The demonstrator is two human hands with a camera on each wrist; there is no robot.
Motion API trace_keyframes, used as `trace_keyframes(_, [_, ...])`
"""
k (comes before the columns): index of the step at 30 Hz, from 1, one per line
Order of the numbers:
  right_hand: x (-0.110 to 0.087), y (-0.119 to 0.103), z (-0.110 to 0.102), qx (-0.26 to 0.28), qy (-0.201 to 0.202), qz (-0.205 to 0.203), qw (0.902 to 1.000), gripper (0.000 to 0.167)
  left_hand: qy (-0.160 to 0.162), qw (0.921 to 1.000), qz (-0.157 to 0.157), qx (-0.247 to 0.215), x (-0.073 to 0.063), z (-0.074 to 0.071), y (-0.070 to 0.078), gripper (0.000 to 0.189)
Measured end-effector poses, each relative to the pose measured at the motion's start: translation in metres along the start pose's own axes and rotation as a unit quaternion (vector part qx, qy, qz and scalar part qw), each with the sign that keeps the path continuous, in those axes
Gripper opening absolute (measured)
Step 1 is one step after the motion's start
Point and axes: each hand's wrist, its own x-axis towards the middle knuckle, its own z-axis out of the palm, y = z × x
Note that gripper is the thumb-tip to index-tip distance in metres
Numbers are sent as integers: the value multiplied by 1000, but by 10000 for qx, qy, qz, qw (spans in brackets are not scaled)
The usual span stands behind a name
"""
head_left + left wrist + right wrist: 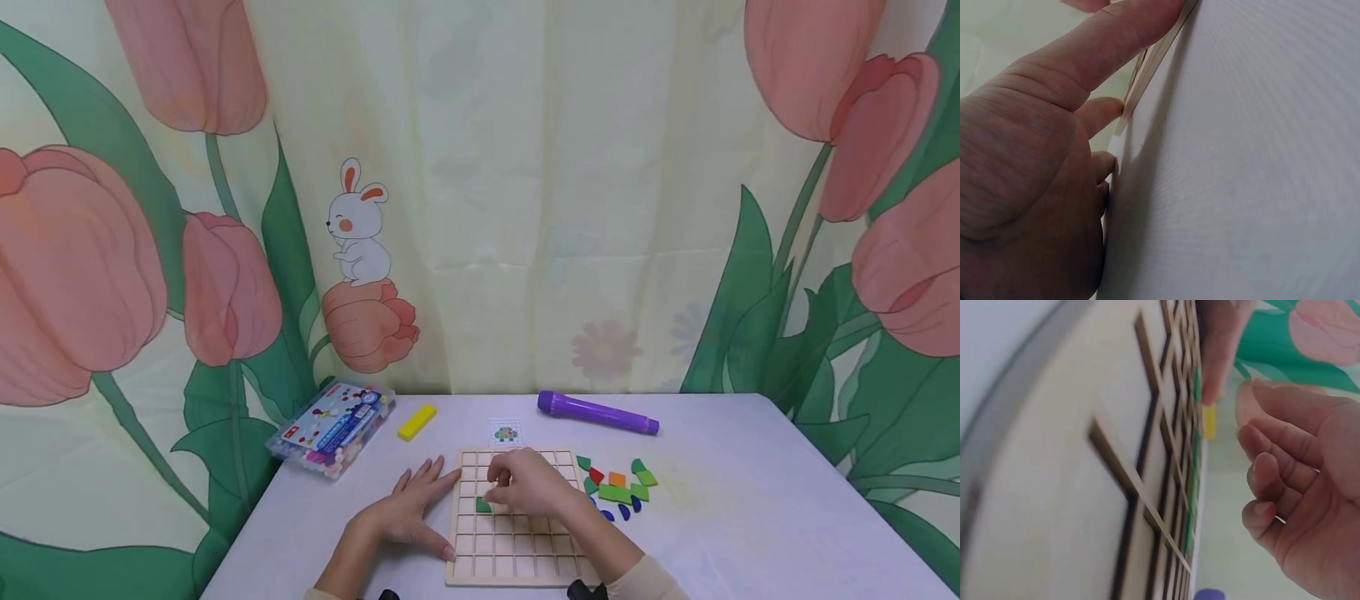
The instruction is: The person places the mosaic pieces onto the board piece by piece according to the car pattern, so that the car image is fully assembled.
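A wooden grid board (pixel 495 569) lies on the white table. My left hand (pixel 408 510) rests at its left side with fingers spread, thumb and fingertips touching the edge; the left wrist view shows the thumb (pixel 1116 44) along the rim. Above the board's middle hovers my right hand (pixel 531 483), its fingers loosely bent. The right wrist view shows these fingers (pixel 1266 475) apart from the board, with nothing visible between them. Green pieces (pixel 483 505) lie in the grid under the right hand, which partly hides them.
Loose coloured pieces (pixel 615 493) in green, orange, red and blue lie right of the board. Behind it are a small pattern card (pixel 506 432), a yellow block (pixel 417 422) and a purple microphone-shaped stick (pixel 598 412). A clear plastic box (pixel 332 427) stands at the back left.
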Motion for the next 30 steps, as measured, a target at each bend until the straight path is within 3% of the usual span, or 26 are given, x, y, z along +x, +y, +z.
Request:
trace_keyframes(8, [-11, 8, -19, -156, 465, 79, 9988, 28, 16, 10000, -61, 2, 0, 1, -2, 117])
trace_keyframes(16, [-23, 21, -38, -167, 894, 119, 9958, 21, -10, 10000, -40, -78, 1, -1, -3, 118])
trace_keyframes(30, [-42, 44, -69, 245, 1152, 710, 9905, 26, -16, 9999, 4, -101, 2, -1, 0, 118])
